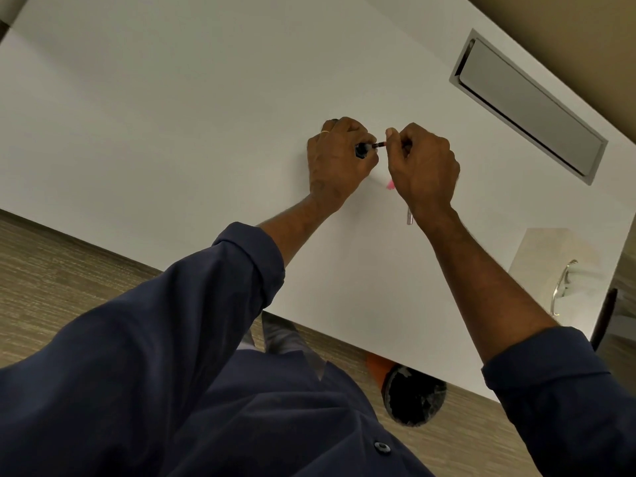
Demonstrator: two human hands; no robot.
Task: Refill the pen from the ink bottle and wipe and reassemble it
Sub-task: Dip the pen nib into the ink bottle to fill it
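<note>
My left hand [339,160] is closed around a small dark ink bottle [360,151]; only its black round mouth shows, tilted towards me. My right hand [425,166] pinches a thin dark pen section [379,144] between thumb and fingers. The section lies nearly level, and its left end meets the bottle's mouth. Both hands hover low over the white table [172,132]. A silvery pen part [409,217] lies on the table beneath my right wrist. A small pink item [390,184] peeks out below my right hand; I cannot tell what it is.
A grey hinged cable hatch [526,105] is set into the table at the far right. Clear glasses [564,287] rest on a beige surface to the right. Under the table's near edge are a black round bin [414,397] and something orange [378,366].
</note>
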